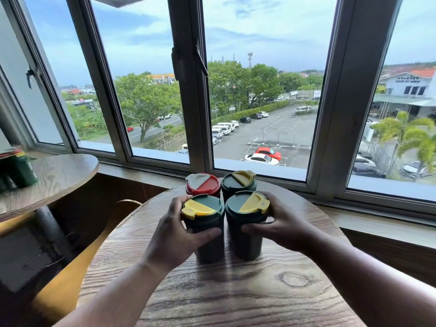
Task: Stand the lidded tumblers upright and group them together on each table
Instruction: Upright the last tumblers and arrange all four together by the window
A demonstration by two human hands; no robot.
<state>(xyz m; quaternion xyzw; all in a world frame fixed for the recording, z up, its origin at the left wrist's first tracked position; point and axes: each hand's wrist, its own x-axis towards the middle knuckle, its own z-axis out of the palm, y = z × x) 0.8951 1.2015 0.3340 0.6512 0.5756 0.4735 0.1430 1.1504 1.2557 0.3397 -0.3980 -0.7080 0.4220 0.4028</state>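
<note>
Green and yellow up front: two green tumblers stand upright side by side on the round wooden table, one in each hand. Left hand is wrapped round the left tumbler, thumb across its front, fingers curled behind near the yellow lid flap. Right hand clasps the right tumbler the same way, thumb on the near face, fingers round the far side under the lid. The hands are apart, each clamped on its own cup, and the two cups sit just beside each other, nearly touching.

Just beyond the left hand's fingers stands the red tumbler with a grey flap; beyond the right hand, a third green tumbler with a yellow flap. All four are upright, packed in a tight square between the hands and the window.

Well off past the left hand, a second table carries more cups, blurred at the frame edge.
</note>
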